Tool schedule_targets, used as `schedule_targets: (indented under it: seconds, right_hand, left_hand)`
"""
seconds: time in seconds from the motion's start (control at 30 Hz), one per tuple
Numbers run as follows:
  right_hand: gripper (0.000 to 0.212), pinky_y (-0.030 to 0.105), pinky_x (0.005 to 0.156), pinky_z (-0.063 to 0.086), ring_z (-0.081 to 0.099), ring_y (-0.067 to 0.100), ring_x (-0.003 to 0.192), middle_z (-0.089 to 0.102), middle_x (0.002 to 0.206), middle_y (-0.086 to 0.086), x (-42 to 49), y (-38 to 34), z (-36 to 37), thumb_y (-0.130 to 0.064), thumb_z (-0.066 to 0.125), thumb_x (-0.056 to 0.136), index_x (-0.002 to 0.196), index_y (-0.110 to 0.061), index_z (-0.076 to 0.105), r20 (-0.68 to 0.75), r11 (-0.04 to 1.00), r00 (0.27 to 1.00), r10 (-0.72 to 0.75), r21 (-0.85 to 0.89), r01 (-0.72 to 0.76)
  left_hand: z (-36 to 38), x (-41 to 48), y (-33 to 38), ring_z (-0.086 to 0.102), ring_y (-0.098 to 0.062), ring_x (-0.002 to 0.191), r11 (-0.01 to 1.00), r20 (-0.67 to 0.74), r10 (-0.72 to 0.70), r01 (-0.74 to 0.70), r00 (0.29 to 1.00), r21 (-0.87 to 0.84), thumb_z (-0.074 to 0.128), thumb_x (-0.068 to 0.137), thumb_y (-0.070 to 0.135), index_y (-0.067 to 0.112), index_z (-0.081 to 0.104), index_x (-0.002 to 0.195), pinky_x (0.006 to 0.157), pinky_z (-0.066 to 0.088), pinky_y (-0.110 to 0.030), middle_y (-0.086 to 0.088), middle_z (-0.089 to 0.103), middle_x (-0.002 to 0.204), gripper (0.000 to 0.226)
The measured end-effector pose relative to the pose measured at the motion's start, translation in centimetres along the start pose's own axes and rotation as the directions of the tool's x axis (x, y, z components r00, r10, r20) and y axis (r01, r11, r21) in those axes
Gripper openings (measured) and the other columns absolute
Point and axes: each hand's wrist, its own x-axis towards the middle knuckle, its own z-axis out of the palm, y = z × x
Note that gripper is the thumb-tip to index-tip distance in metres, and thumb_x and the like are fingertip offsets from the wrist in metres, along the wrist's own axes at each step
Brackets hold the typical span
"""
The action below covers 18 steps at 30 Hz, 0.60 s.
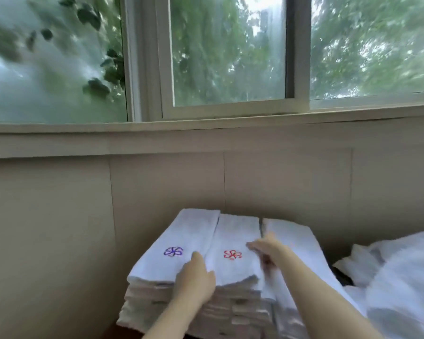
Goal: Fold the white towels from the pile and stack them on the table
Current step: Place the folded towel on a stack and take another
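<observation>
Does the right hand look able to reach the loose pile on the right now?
Probably yes. The right hand is at the red-flower towel; the pile lies to its right, past one stack, with nothing taller between.

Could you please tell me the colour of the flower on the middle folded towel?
Red flower, head view.

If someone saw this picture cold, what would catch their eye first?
Probably the purple embroidered flower and the red embroidered flower on the top folded white towels of the stacks at bottom centre, where the left hand and right hand touch them. Behind, a wide window shows blurred green trees; a loose heap of white towels lies at right.
</observation>
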Motion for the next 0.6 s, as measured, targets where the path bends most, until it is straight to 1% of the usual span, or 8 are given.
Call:
schedule_targets:
  seconds: [0.1,0.23,0.33,0.4,0.47,0.53,0.57,0.6]
  right_hand:
    - [0.050,0.033,0.090,0.050,0.061,0.030,0.107,0.063,0.119,0.015,2.0,2.1,1.5,-0.017,0.068,0.080,0.125,-0.006,0.051,-0.084,0.995,0.992,-0.098,0.028,0.100]
    - [0.053,0.025,0.084,0.045,0.058,0.025,0.107,0.056,0.127,0.014,3.0,1.6,1.3,-0.002,0.062,0.083,0.134,-0.008,0.048,-0.083,0.980,0.983,-0.161,0.103,0.169]
    - [0.046,0.025,0.092,0.042,0.053,0.027,0.117,0.053,0.133,0.014,2.6,1.4,1.3,-0.005,0.057,0.088,0.133,-0.008,0.051,-0.094,0.983,0.979,-0.181,-0.054,0.177]
    - [0.041,0.030,0.100,0.041,0.050,0.031,0.122,0.052,0.135,0.015,1.4,1.0,1.5,-0.010,0.052,0.092,0.133,-0.006,0.051,-0.055,0.968,0.981,-0.188,-0.177,0.176]
    - [0.032,0.029,0.094,0.042,0.053,0.030,0.117,0.057,0.126,0.016,-0.6,0.3,1.5,-0.015,0.048,0.094,0.122,-0.004,0.057,0.026,0.933,0.979,-0.202,-0.300,0.201]
    - [0.023,0.027,0.083,0.041,0.054,0.026,0.104,0.060,0.105,0.010,-3.4,0.1,1.0,-0.020,0.047,0.094,0.104,-0.006,0.063,0.136,0.892,0.966,-0.221,-0.373,0.257]
    - [0.023,0.027,0.082,0.040,0.053,0.026,0.105,0.060,0.104,0.008,-5.2,0.3,0.5,-0.022,0.048,0.094,0.101,-0.008,0.064,0.187,0.863,0.953,-0.240,-0.409,0.298]
    - [0.027,0.027,0.087,0.038,0.050,0.026,0.115,0.059,0.114,0.009,-6.9,1.0,-0.4,-0.026,0.048,0.095,0.109,-0.011,0.064,0.221,0.829,0.937,-0.269,-0.442,0.342]
  left_hand:
    - [2.1,-0.2,-1.3,0.057,-0.025,0.101,0.993,-0.130,0.104,-0.097,0.986,0.063,0.038,0.099,0.030,0.023,0.035,0.131,0.071,0.038,-0.028,-0.004,0.060,0.118,0.033]
    - [2.9,-0.2,-1.5,0.058,-0.022,0.098,0.978,-0.202,0.193,-0.172,0.960,0.113,0.033,0.101,0.028,0.030,0.036,0.138,0.072,0.039,-0.028,-0.001,0.061,0.109,0.038]
    - [2.9,-0.6,-1.1,0.058,-0.025,0.107,0.970,-0.185,0.188,-0.154,0.964,0.186,0.031,0.101,0.030,0.028,0.046,0.133,0.079,0.045,-0.031,-0.001,0.060,0.115,0.035]
    - [2.9,-1.2,-1.1,0.060,-0.026,0.105,0.953,-0.165,0.187,-0.138,0.969,0.268,0.029,0.101,0.029,0.025,0.050,0.127,0.076,0.045,-0.031,-0.001,0.060,0.112,0.033]
    - [3.1,-1.9,-1.2,0.061,-0.025,0.104,0.921,-0.140,0.194,-0.131,0.971,0.367,0.030,0.101,0.024,0.022,0.051,0.117,0.071,0.045,-0.031,0.000,0.062,0.108,0.027]
    - [3.1,-2.8,-1.2,0.061,-0.022,0.106,0.896,-0.119,0.186,-0.119,0.975,0.428,0.031,0.099,0.020,0.022,0.050,0.113,0.073,0.047,-0.030,0.001,0.063,0.110,0.023]
    - [3.1,-3.1,-1.1,0.061,-0.021,0.106,0.892,-0.114,0.188,-0.121,0.976,0.435,0.032,0.098,0.019,0.022,0.050,0.113,0.075,0.048,-0.029,0.002,0.062,0.111,0.023]
    - [3.1,-3.6,-0.9,0.061,-0.021,0.107,0.892,-0.108,0.192,-0.127,0.975,0.435,0.032,0.098,0.020,0.022,0.050,0.113,0.077,0.048,-0.029,0.002,0.061,0.112,0.024]
